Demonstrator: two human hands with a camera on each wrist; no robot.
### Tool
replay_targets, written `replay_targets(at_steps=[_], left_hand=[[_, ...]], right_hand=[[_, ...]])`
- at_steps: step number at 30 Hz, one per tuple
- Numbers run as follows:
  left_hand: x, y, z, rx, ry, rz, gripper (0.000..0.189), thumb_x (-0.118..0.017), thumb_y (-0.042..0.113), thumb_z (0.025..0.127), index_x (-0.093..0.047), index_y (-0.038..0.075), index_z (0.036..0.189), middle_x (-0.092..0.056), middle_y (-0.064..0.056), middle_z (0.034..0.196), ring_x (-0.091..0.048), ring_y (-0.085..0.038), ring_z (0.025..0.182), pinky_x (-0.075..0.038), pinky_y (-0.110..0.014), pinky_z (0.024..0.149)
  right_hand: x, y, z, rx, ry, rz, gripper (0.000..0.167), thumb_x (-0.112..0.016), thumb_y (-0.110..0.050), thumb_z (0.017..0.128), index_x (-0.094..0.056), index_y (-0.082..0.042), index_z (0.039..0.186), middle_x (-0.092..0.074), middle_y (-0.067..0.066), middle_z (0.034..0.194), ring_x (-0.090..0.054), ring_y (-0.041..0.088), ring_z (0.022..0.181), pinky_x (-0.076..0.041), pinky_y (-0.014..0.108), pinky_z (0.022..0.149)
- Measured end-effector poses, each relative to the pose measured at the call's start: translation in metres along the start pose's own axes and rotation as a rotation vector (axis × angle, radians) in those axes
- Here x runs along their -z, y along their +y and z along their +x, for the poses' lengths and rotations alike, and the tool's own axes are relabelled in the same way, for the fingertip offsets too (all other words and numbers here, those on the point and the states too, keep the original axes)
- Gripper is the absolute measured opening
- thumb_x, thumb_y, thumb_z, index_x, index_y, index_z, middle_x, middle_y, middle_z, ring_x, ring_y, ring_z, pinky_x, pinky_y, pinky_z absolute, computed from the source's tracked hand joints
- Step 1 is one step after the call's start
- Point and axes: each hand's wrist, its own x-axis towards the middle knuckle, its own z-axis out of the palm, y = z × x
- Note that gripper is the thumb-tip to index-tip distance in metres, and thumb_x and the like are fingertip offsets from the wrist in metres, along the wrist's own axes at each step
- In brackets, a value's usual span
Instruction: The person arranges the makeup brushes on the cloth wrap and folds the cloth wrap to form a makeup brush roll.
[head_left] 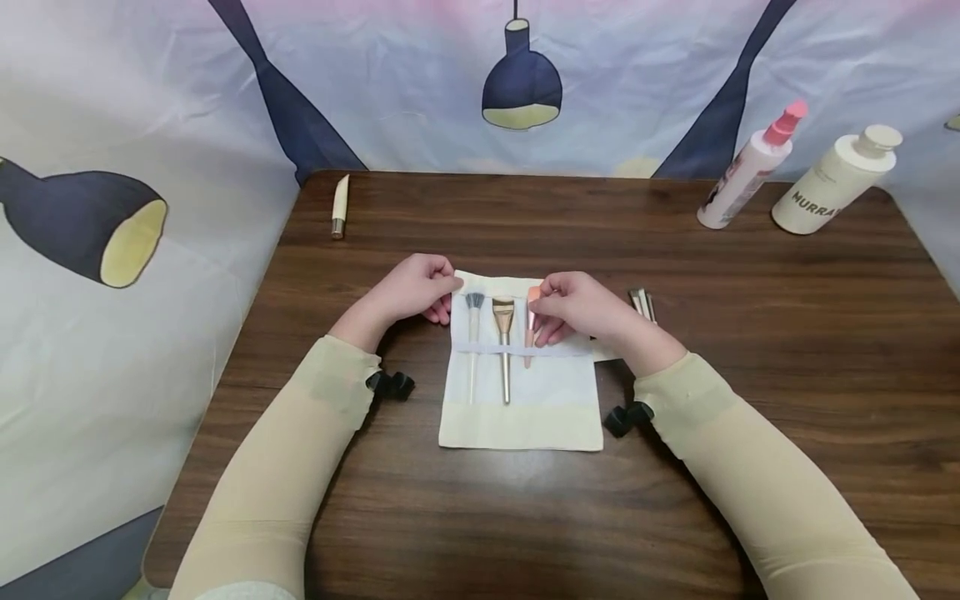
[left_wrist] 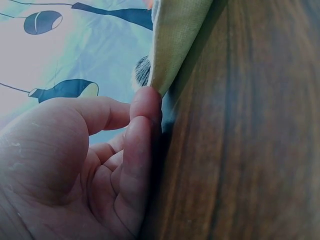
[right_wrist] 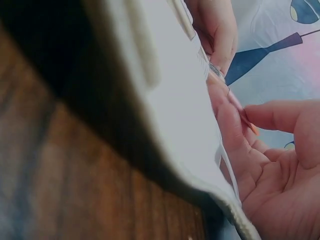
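A cream-and-white cloth brush roll [head_left: 521,429] lies unfolded on the table, with an elastic band across its middle. My left hand [head_left: 420,287] pinches its top left corner between thumb and fingertip, a grip also plain in the left wrist view. Under the band sit a makeup brush with dark, pale-tipped bristles [head_left: 475,302] and a wide gold-headed brush [head_left: 504,315]. To their right, my right hand [head_left: 573,308] pinches a pink makeup brush [right_wrist: 239,105] near its orange-pink head; its lower end passes behind the band.
Several silver-ended items [head_left: 642,305] lie partly hidden behind my right forearm. A small cream piece with a silver end [head_left: 340,208] rests at the back left. Along the back right stand a pink-topped bottle [head_left: 742,179] and a cream bottle [head_left: 832,183].
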Motion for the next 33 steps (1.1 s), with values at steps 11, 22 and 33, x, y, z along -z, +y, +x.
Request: replay_targets(at_steps=[11, 22, 33], left_hand=[[-0.004, -0.008, -0.003, 0.003, -0.002, -0.026, 0.022, -0.06, 0.022, 0.105, -0.058, 0.001, 0.099, -0.068, -0.013, 0.074, -0.072, -0.023, 0.061, -0.062, -0.033, 0.059], [-0.003, 0.001, -0.001, 0.007, 0.0, -0.026, 0.02, -0.06, 0.021, 0.105, -0.059, 0.001, 0.099, -0.067, -0.012, 0.072, -0.071, -0.021, 0.06, -0.062, -0.033, 0.058], [-0.001, 0.003, 0.0, 0.012, -0.005, -0.02, 0.021, -0.059, 0.021, 0.105, -0.059, 0.001, 0.1, -0.067, -0.012, 0.072, -0.071, -0.021, 0.06, -0.062, -0.033, 0.058]], right_hand=[[-0.003, 0.006, 0.0, 0.009, -0.049, -0.1, 0.02, -0.066, -0.021, 0.102, -0.065, -0.001, 0.099, -0.072, 0.011, 0.078, -0.068, 0.02, 0.062, -0.058, 0.029, 0.061], [0.002, 0.004, -0.002, -0.01, -0.02, -0.246, 0.03, -0.069, -0.031, 0.099, -0.069, -0.007, 0.081, -0.054, 0.005, 0.052, -0.048, 0.021, 0.047, -0.043, 0.033, 0.054], [0.001, 0.003, -0.001, 0.018, -0.046, -0.156, 0.025, -0.071, -0.021, 0.097, -0.056, -0.003, 0.105, -0.06, 0.007, 0.063, -0.06, 0.021, 0.048, -0.049, 0.029, 0.048]])
